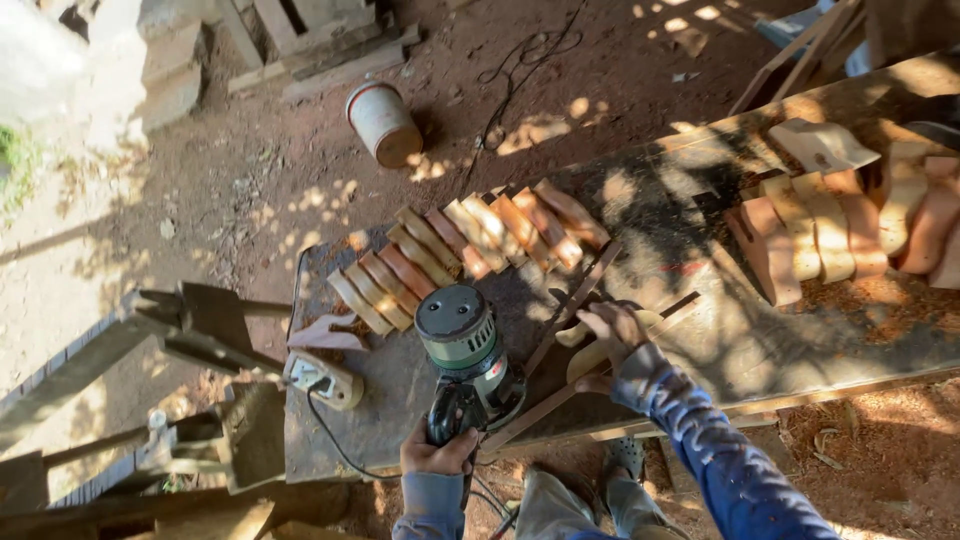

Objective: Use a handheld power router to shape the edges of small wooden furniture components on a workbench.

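Left hand (437,456) gripping green router (466,352) handle – right hand (612,335) open, flat on pale wood piece (600,352) (on workbench (700,300))

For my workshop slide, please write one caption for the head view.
Left hand grips a green power tool; right hand presses a pale wooden piece on the workbench.

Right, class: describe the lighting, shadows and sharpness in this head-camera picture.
Head view: dappled sun and leaf shadow mottle the workbench and the row of wooden pieces; the top left corner is overexposed; the right hand is slightly blurred, while the green power tool looks sharp.
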